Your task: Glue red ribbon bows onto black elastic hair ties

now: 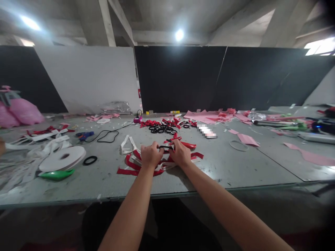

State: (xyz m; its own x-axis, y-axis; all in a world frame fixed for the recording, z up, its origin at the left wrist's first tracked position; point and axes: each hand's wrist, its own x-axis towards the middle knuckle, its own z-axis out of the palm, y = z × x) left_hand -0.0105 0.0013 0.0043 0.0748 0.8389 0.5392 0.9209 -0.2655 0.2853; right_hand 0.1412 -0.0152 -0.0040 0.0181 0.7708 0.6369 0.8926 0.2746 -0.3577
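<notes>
My left hand (151,155) and my right hand (181,153) rest side by side on the grey table (225,167), both pinching a black elastic ring (165,147) stretched between them. Under and around the hands lies a heap of red and white ribbon strips (131,168). Red-handled scissors (187,144) lie just behind my right hand. Farther back sits a cluster of black rings (162,129) with finished red bows (150,123) beside them.
A white ribbon spool (62,158), a green object (56,174) and a loose black ring (90,160) lie to the left. A blue glue gun (84,135) with black cable sits behind. Pink paper scraps (209,116) cover the back right; pink bags (18,111) stand far left.
</notes>
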